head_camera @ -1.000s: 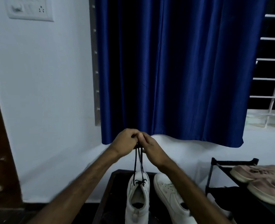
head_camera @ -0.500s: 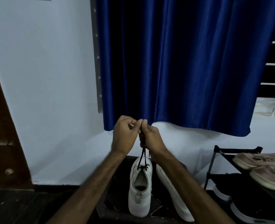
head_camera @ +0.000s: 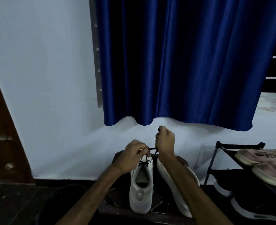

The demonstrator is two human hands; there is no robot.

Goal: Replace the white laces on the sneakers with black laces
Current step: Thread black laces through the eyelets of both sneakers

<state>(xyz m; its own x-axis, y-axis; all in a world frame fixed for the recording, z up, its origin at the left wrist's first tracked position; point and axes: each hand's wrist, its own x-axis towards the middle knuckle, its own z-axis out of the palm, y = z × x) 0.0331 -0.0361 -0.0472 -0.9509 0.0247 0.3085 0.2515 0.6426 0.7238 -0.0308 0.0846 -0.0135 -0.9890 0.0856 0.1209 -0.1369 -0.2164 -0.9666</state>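
Two white sneakers stand on a dark low table point(head_camera: 158, 208). The left sneaker point(head_camera: 141, 185) sits upright with its heel toward me and carries a black lace point(head_camera: 144, 163) through its top eyelets. The right sneaker point(head_camera: 177, 189) lies tilted on its side, partly behind my right forearm. My left hand point(head_camera: 134, 155) pinches one lace end just above the shoe's tongue. My right hand point(head_camera: 165, 140) is a fist higher up, gripping the other lace end, with a short stretch of lace running between the two hands.
A blue curtain point(head_camera: 182, 62) hangs over the window ahead. A black shoe rack point(head_camera: 218, 145) at the right holds pinkish shoes point(head_camera: 260, 156) on top and black shoes point(head_camera: 247, 207) below. A brown door point(head_camera: 2, 127) is at the left, beside a white wall.
My hands came down from above the shoe and moved apart. The left dropped close to the tongue, the right stayed higher and to the right. The view tilted downward.
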